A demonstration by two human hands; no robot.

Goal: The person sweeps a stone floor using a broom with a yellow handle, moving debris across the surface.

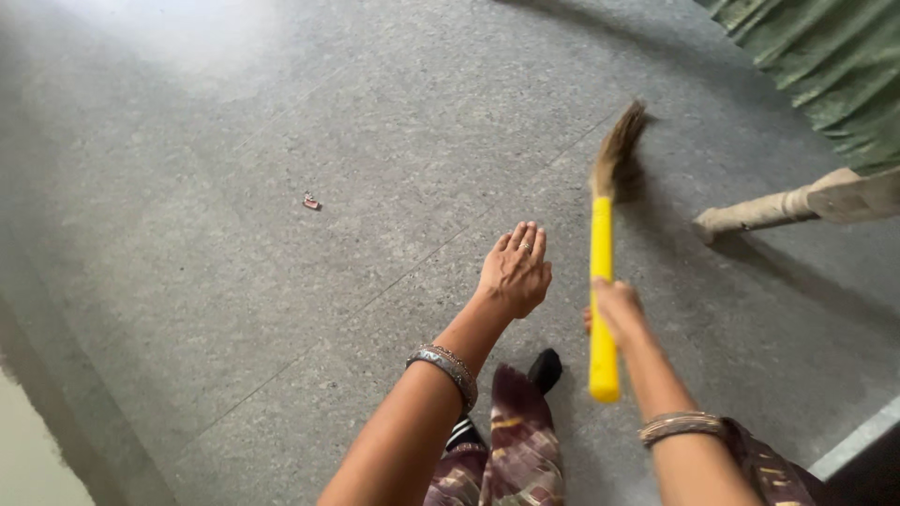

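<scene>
Gripping yellow plastic-handled grass broom (603, 281) with right hand (618, 312), fingers wrapped around handle's lower half; brown bristle head up near pale wooden furniture leg (761, 213), over grey speckled stone floor (234, 309). Left hand (515, 272) empty, fingers extended and loosely together, hovering just beside handle, not touching. Small reddish scrap (311, 201) on floor, well apart to left. Green pleated cloth (825, 56) top right.

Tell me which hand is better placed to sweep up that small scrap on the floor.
Right, probably: the right hand grips the broom; the left hand is open and empty, though nearer the scrap.
</scene>
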